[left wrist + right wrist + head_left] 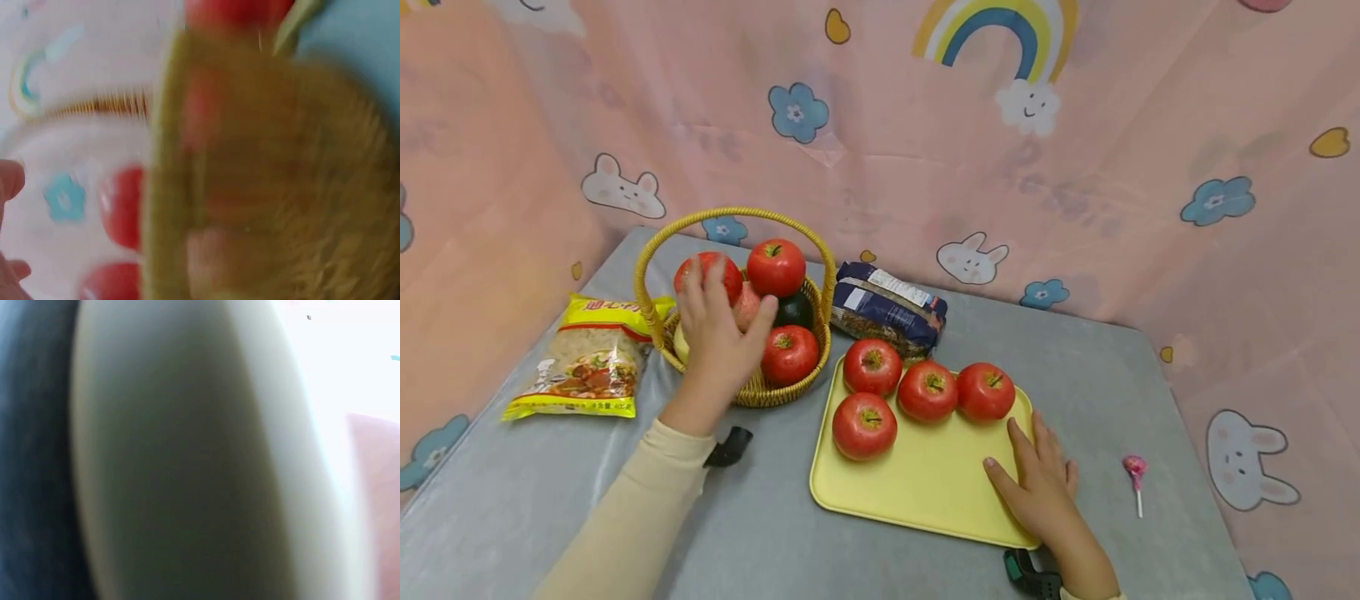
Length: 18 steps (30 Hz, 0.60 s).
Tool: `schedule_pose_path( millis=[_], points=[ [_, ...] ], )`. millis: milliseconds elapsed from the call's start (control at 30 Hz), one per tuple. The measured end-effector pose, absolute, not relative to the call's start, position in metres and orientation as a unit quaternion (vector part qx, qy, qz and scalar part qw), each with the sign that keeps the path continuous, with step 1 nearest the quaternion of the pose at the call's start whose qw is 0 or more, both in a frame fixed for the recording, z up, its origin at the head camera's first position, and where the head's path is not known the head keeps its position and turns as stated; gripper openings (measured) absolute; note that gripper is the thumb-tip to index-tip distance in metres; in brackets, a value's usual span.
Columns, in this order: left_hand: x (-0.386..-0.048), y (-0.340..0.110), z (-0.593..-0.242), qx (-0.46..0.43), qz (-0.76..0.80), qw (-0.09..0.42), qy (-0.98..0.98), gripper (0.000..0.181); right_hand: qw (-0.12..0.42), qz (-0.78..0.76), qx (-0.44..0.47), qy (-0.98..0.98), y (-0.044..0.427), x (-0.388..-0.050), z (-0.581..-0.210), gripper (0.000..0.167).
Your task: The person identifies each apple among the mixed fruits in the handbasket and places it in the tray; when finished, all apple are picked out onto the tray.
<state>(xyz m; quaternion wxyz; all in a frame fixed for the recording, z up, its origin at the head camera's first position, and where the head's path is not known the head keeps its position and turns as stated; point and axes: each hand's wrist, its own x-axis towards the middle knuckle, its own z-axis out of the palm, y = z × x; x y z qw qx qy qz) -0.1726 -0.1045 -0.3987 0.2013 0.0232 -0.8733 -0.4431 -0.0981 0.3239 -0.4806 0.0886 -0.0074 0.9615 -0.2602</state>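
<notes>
The left hand [718, 346], fingers spread, is over the basket [771, 396] with apples [789, 355] in it; contact is hard to tell. The right hand [1041, 487], fingers apart, lies at the tray [917, 483] edge, four apples on the tray

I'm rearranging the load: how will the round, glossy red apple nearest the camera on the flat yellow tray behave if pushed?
The red apple will probably roll, given its rounded sides. The yellow tray has a low rim that may not stop it. The apple's glossy skin could be slippery.
</notes>
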Motion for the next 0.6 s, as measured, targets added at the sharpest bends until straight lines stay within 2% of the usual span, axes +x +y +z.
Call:
schedule_pose_path(
  millis=[167,333,433,600],
  points=[
    [-0.206,-0.141,-0.393,0.101,-0.472,0.208,-0.85,0.085,0.104,-0.25,-0.005,0.963,0.322,-0.098,-0.477,0.085],
    [-0.216,-0.152,-0.398,0.152,-0.521,0.156,-0.825,0.089,0.109,-0.252,-0.003,0.962,0.322,-0.099,-0.477,0.085],
    [-0.216,-0.154,-0.403,0.158,-0.526,0.133,-0.825,0.088,0.105,-0.255,-0.005,0.961,0.322,-0.098,-0.478,0.085],
    [-0.219,-0.154,-0.41,0.125,-0.495,0.135,-0.849,0.083,0.102,-0.255,-0.005,0.961,0.324,-0.097,-0.477,0.085]
  ],
)
